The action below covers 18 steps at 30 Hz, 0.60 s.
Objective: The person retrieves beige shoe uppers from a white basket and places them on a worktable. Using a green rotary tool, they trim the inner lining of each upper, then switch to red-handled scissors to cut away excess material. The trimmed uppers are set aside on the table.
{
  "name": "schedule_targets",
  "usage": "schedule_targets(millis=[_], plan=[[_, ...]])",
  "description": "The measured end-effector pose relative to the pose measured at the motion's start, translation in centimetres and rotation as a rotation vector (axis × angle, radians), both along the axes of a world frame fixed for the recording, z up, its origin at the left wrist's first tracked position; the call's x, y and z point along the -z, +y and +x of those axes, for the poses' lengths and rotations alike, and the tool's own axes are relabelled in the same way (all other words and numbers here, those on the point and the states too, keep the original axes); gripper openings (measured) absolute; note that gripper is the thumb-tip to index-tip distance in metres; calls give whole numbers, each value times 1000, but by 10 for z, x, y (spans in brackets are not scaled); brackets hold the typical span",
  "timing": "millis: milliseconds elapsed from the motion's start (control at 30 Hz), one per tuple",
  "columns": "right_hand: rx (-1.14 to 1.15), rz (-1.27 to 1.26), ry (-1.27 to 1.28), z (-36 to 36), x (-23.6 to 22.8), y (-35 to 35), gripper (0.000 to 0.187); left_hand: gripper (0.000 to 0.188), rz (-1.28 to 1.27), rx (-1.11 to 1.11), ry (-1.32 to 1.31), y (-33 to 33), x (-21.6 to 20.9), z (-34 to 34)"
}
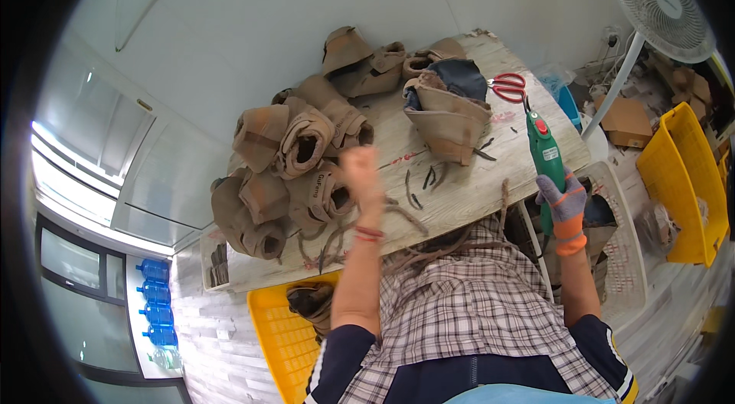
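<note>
Rather blurred left hand (pixel 360 168), grip unclear; gloved right hand (pixel 565 201) around a partly hidden green tool (pixel 545 153).

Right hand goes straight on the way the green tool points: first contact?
Probably the red-handled scissors, met by the tip of the green tool in the right hand; tip height is unclear.

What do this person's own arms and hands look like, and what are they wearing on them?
The left hand is ungloved, with a thin red band around the wrist. The right hand wears a grey and orange glove with an orange cuff. Both forearms are bare below dark navy sleeves; the right sleeve shows white and yellow stripes.
</note>
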State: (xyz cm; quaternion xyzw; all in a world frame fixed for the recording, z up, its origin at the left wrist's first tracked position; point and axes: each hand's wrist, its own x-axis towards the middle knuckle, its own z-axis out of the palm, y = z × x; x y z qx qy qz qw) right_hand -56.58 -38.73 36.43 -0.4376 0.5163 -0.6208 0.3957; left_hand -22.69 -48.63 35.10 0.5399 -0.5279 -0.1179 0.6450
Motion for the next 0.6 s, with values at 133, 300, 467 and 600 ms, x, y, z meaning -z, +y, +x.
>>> schedule_targets(millis=[133, 300, 467, 600], plan=[[4, 28, 25, 2, -6, 0, 41, 29, 733, 689, 1235, -16, 82, -109], [-7, 31, 32, 2, -10, 3, 38, 30, 346, 470, 1318, -55, 63, -135], [14, 18, 57, -1, -5, 8, 38, 31, -3, 456, 638, -12, 56, -69], [12, 51, 77, -3, 5, 7, 38, 29, 91, 364, 377, 25, 61, -33]])
